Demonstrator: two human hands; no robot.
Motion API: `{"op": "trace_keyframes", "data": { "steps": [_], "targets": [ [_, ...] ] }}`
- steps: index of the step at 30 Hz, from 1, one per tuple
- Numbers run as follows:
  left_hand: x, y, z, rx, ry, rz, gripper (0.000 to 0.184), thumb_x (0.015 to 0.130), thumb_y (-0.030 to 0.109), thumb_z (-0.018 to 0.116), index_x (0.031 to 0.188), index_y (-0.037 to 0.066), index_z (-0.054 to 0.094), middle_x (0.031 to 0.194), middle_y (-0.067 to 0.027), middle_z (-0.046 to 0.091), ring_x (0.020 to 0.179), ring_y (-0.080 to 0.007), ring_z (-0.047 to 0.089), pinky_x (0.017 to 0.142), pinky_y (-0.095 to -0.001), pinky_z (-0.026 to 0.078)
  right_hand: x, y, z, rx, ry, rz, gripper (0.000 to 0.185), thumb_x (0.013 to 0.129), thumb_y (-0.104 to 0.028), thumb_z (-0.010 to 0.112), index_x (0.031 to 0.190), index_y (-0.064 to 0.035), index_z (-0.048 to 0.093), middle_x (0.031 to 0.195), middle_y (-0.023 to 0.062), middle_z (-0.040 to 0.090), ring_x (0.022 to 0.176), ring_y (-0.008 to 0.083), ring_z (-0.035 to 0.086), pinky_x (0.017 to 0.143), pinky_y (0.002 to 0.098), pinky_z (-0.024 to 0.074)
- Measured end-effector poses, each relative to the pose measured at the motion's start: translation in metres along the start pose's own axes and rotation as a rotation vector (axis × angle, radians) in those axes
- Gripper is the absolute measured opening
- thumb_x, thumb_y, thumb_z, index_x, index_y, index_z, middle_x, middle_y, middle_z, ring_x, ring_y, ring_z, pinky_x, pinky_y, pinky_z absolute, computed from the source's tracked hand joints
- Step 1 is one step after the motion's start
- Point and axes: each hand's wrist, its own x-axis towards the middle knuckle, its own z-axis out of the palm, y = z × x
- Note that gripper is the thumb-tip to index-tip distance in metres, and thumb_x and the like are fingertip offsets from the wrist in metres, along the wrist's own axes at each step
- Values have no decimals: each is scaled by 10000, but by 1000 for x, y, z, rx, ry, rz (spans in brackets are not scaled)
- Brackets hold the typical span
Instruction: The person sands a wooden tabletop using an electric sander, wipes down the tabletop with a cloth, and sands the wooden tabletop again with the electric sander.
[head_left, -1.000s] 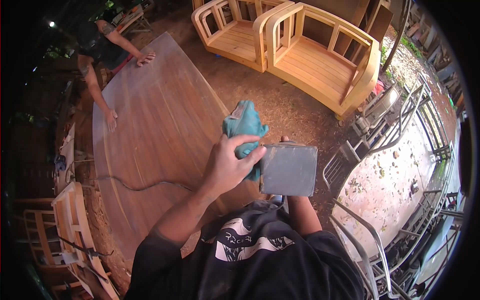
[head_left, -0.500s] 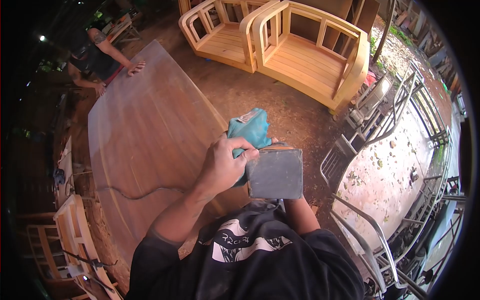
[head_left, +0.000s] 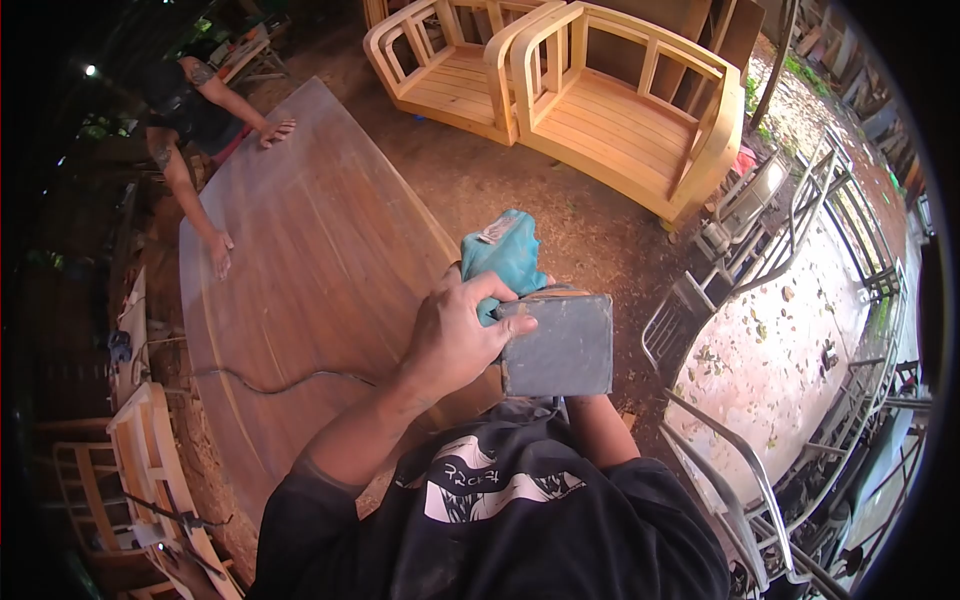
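A teal power tool (head_left: pixel 503 250) is held up in front of my chest, its flat square dark grey pad (head_left: pixel 558 345) turned toward me. The fingers of my left hand (head_left: pixel 465 330) are closed at the tool's left side, with the thumb on the pad's upper left corner. My right hand is hidden behind the pad; only its forearm (head_left: pixel 600 425) shows below. A large brown wooden tabletop (head_left: pixel 310 230) lies beyond and to the left, with a dark cord (head_left: pixel 270 388) across it.
Across the tabletop, a co-worker (head_left: pixel 190 110) leans with both hands on its surface. Pale wooden bench frames (head_left: pixel 610 120) stand at the back. Metal frames (head_left: pixel 740 455) surround a leaf-strewn pale panel (head_left: pixel 790 350) on the right. A wooden frame (head_left: pixel 165 470) is at the lower left.
Since the earliest frame, the tool and pad have shifted slightly in my hold. The co-worker's nearer hand lifted back toward the edge, then came down again on the tabletop.
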Motion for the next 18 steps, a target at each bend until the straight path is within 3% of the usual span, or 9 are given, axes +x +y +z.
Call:
{"op": "trace_keyframes", "data": {
  "steps": [3,5,9,12,15,18],
  "targets": [
    [-10,15,-2,143,-41,65,679,541,367,936,1060,72,613,1062,-218,558,1009,-401,594,860,-450,489,5,-5,-2,-62,154,89,481,889,-477,631,1203,-114,608,1084,177,665,984,303,667,826,453,570],
    [-13,27,1,220,-58,27,795,502,391,945,1132,86,567,1123,-233,525,1036,-430,578,872,-478,486,12,-5,-7,190,185,182,410,934,-446,584,1126,-91,654,1008,159,692,912,277,687,792,431,576],
    [-11,27,3,211,-94,-21,886,488,415,944,1195,89,522,1181,-242,489,1054,-445,568,880,-490,486,14,-10,-5,198,185,260,400,940,-440,575,1067,-72,668,985,139,698,885,272,689,784,424,577],
    [-9,28,7,168,-89,-48,874,485,425,943,1178,82,534,1155,-236,511,1054,-432,572,874,-483,487,16,-7,-16,167,178,217,401,935,-441,578,1080,-78,663,990,141,695,902,276,687,796,428,574],
    [-8,18,12,107,-39,-1,751,548,399,930,1121,74,570,1108,-226,546,1032,-410,585,869,-456,491,15,-7,-17,130,120,150,475,900,-447,608,1189,-70,611,1045,141,680,942,266,679,831,421,565],
    [0,-3,19,21,73,76,493,713,308,864,1041,46,605,1023,-152,604,981,-288,611,853,-390,491,8,-3,-31,31,22,-30,611,853,-422,654,1328,-69,503,1174,145,632,1044,255,645,887,420,546]
  ]
}}
